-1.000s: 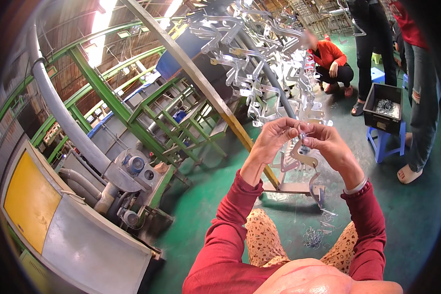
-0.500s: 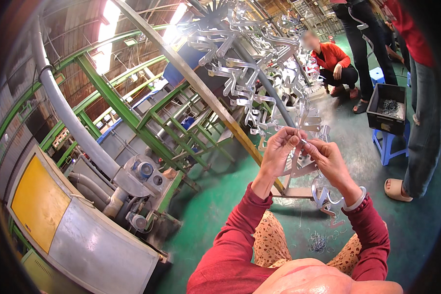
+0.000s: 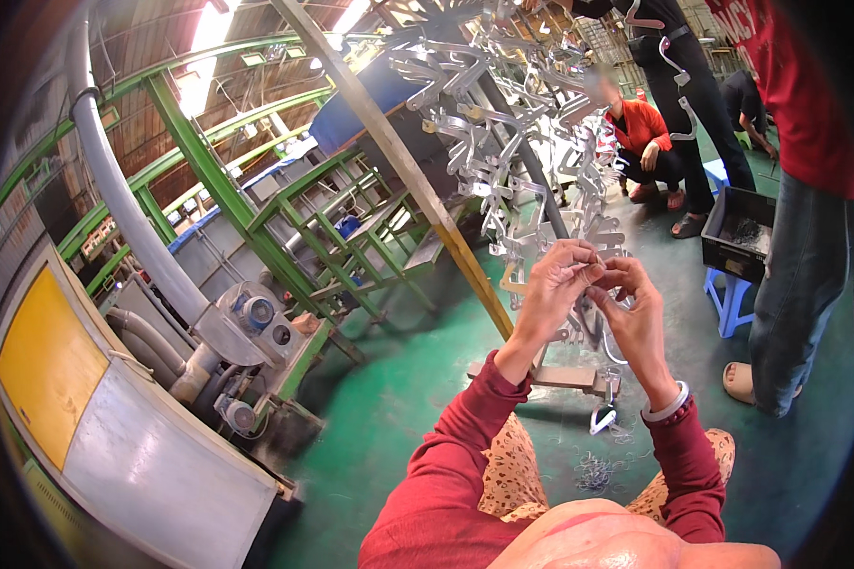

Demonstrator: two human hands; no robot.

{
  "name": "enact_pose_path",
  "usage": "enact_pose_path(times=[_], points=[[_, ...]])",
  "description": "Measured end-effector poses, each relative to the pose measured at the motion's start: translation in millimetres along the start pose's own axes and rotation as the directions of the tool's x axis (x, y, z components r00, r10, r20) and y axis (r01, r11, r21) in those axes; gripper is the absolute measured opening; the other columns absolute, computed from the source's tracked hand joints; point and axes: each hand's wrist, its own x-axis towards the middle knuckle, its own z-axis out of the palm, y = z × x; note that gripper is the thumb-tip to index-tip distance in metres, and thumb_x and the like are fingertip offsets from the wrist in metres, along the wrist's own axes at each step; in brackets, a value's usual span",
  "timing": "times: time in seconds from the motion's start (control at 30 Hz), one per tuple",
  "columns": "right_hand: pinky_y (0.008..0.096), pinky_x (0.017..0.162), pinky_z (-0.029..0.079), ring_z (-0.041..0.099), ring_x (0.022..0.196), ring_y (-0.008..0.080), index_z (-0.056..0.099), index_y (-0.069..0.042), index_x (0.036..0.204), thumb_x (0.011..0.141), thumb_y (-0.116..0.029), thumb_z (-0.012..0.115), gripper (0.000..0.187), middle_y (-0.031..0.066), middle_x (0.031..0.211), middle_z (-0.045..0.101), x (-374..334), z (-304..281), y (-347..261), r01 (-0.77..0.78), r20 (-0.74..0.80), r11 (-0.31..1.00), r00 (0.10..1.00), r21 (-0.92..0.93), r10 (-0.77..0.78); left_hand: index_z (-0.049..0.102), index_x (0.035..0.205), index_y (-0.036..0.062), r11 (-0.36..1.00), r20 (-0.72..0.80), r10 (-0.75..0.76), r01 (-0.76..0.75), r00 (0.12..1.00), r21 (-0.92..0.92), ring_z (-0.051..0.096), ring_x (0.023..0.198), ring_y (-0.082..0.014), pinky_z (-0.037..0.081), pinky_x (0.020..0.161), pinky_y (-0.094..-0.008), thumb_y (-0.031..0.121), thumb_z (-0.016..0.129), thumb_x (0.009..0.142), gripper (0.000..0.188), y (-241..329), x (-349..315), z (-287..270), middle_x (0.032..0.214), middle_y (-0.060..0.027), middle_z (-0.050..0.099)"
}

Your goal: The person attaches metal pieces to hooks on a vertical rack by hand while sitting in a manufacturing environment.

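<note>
In front of the hanging parts, my left hand (image 3: pixel 554 292) is closed in a pinch, its fingertips around something thin and small that I cannot make out. My right hand (image 3: pixel 639 311) touches it from the right, thumb and fingers bent into a pinch. What lies between its fingertips is too small to tell. Just behind both hands hang bent silvery metal brackets (image 3: pixel 484 190) in dense clusters around a slanted grey pole (image 3: pixel 531 161). One loose curved metal piece (image 3: pixel 602 419) shows below my right hand. Between my knees a pile of thin wire pieces (image 3: pixel 598 471) lies on the green floor.
A slanted metal bar (image 3: pixel 417 190) runs down to a low foot beam (image 3: pixel 560 376) before me. On the right, a black crate (image 3: pixel 738 232) sits on a blue stool (image 3: pixel 727 302) beside a standing person (image 3: pixel 797 256). Another person crouches behind. Machinery with a blower (image 3: pixel 254 313) stands left.
My view has shifted a little. The right hand's fingers have turned and spread more around the meeting point. The shiny bit seen between my fingertips earlier no longer shows clearly.
</note>
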Motion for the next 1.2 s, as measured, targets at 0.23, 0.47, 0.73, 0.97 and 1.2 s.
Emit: enact_pose_path(times=[0.23, 0.47, 0.73, 0.97, 1.2], points=[[0.0207, 0.069, 0.047, 0.059, 0.078, 0.0062, 0.063, 0.0, 0.098, 0.081, 0.0, 0.066, 0.017, 0.0028, 0.087, 0.066, -1, 5, 28, -0.093, 0.019, 0.903, 0.995, 0.419, 0.093, 0.069, 0.089, 0.0017, 0.995, 0.043, -0.008, 0.003, 0.999, 0.095, 0.055, 0.092, -0.012, 0.046, 0.079, -0.0249, 0.009, 0.071, 0.078, 0.013, -4, -1, -5, 0.103, -0.0051, 0.055], [0.0213, 0.071, 0.048, 0.06, 0.077, 0.0077, 0.065, 0.002, 0.09, 0.081, 0.0, 0.066, 0.009, 0.0034, 0.084, 0.066, -2, 2, 25, -0.12, 0.058, 0.887, 0.993, 0.446, 0.106, 0.07, 0.083, 0.002, 0.945, 0.031, 0.148, -0.151, 0.988, 0.29, 0.057, 0.089, -0.0132, 0.046, 0.076, -0.026, 0.013, 0.075, 0.074, 0.015, 10, -2, -8, 0.1, -0.0072, 0.058], [0.0227, 0.072, 0.048, 0.062, 0.074, 0.01, 0.067, 0.003, 0.088, 0.077, 0.003, 0.068, 0.011, 0.0085, 0.081, 0.068, 2, -6, 21, -0.142, 0.071, 0.907, 0.99, 0.397, 0.124, 0.068, 0.073, 0.0036, 0.769, -0.097, 0.448, -0.327, 0.889, 0.55, 0.06, 0.065, -0.0134, 0.047, 0.062, -0.0258, 0.008, 0.073, 0.071, 0.007, 49, 23, -38, 0.073, -0.0058, 0.066], [0.0232, 0.072, 0.049, 0.062, 0.074, 0.0106, 0.068, 0.003, 0.086, 0.075, 0.004, 0.068, 0.011, 0.008, 0.081, 0.069, 4, -12, 5, -0.148, 0.099, 0.906, 0.988, 0.397, 0.118, 0.067, 0.085, -0.0014, 0.137, 0.031, 0.757, -0.205, 0.653, 0.969, 0.063, 0.073, -0.0298, 0.048, 0.066, -0.0366, 0.035, 0.067, 0.08, 0.036, 112, 149, -100, 0.08, -0.0176, 0.066], [0.0224, 0.071, 0.048, 0.063, 0.075, 0.0096, 0.068, 0.002, 0.086, 0.076, 0.003, 0.068, 0.011, 0.0073, 0.08, 0.069, 4, -17, -16, -0.1, 0.104, 0.924, 0.992, 0.37, 0.065, 0.063, 0.085, -0.0041, 0.176, 0.023, 0.599, -0.16, 0.8, 0.971, 0.063, 0.073, -0.0313, 0.047, 0.065, -0.0404, 0.032, 0.065, 0.08, 0.036, 98, 185, -97, 0.083, -0.0181, 0.065]])
